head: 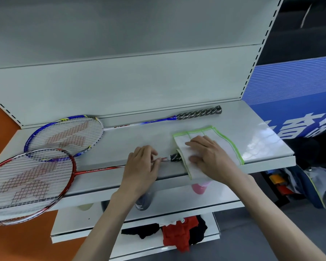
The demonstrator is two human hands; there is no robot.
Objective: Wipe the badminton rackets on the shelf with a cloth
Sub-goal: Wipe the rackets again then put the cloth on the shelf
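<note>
Our left hand [141,166] pinches the red racket [32,185] shaft; our right hand [209,155], fingers flat, presses the cloth [224,146] over its handle near the shelf [262,147] front edge. We should wrap it firmly.

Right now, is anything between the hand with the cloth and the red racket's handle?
Only the white cloth with green edging itself. The right hand presses it over the red-framed racket's handle; nothing else visible is between them.

Two rackets lying flat on the white shelf [233,129]. The blue racket [68,137] sits at the back, black grip pointing right. The red racket [30,183] is in front, its head overhanging the shelf edge and overlapping the blue one's head. A white, green-edged cloth [215,147] is draped over the red one's handle.
</note>
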